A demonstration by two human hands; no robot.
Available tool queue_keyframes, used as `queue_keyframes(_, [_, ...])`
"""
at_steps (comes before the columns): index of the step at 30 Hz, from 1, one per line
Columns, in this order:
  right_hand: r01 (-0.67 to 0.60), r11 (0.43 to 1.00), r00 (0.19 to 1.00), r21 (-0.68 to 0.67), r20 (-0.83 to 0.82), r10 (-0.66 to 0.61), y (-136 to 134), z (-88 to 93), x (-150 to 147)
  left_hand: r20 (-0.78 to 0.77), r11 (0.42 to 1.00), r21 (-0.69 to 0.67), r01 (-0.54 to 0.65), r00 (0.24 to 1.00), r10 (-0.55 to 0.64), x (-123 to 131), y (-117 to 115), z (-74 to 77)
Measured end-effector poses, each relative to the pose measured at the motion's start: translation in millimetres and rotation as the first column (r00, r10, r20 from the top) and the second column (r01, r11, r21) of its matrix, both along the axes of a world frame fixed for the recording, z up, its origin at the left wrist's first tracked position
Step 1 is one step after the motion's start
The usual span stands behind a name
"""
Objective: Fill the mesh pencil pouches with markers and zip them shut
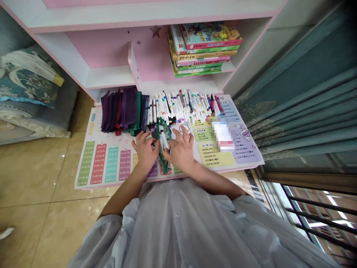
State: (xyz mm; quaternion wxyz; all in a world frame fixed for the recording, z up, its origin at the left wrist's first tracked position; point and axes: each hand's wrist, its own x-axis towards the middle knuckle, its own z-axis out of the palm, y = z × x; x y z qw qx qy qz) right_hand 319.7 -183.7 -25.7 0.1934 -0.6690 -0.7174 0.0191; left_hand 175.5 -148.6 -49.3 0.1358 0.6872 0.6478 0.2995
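Observation:
A green mesh pouch (166, 168) lies at the front of the desk with white markers (163, 140) showing in its middle. My left hand (146, 149) pinches the pouch's left edge between thumb and forefinger, the other fingers raised. On the opposite edge, my right hand (182, 150) has its thumb and forefinger at the pouch, its remaining fingers spread above the desk. What the fingertips grip is partly hidden. Just beyond the hands lies a broad pile of white markers (181, 106) with differently coloured caps. Left of it is a stack of dark mesh pouches (129, 109) in purple, red, green and navy.
The desk top (96, 156) carries printed multiplication tables. A blurred white and red item (223, 136) lies at the right. Behind stands a pink and white shelf (111, 76) with stacked books (205, 56). A teal curtain (301, 89) hangs right; a sofa (30, 111) is left.

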Motion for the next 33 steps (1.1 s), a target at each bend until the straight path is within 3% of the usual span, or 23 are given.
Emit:
queue_keyframes(13, [-0.113,0.993,0.993,-0.024,0.012,0.114,0.1,15.2,-6.2,-0.070,0.995,-0.073,0.070,0.995,-0.075,-7.4,8.4,12.7])
queue_keyframes(21, [-0.133,0.975,0.988,-0.177,0.053,0.145,9.0,2.9,-11.6,-0.081,0.994,-0.043,0.100,0.991,-0.103,-5.3,13.0,12.5])
queue_keyframes(25, [-0.129,0.968,0.991,-0.215,-0.001,0.132,12.9,6.7,-6.8,-0.075,0.993,-0.040,0.115,0.990,-0.117,-6.7,14.2,11.4])
queue_keyframes(29, [-0.046,0.993,0.994,-0.105,-0.105,0.035,36.5,18.6,13.0,-0.050,0.996,-0.010,0.093,0.994,-0.093,-7.1,12.8,6.7])
queue_keyframes(33, [0.143,0.990,0.981,0.002,-0.130,-0.142,89.6,19.3,39.6,-0.010,0.997,0.027,0.068,0.998,-0.068,-7.1,12.6,0.1])
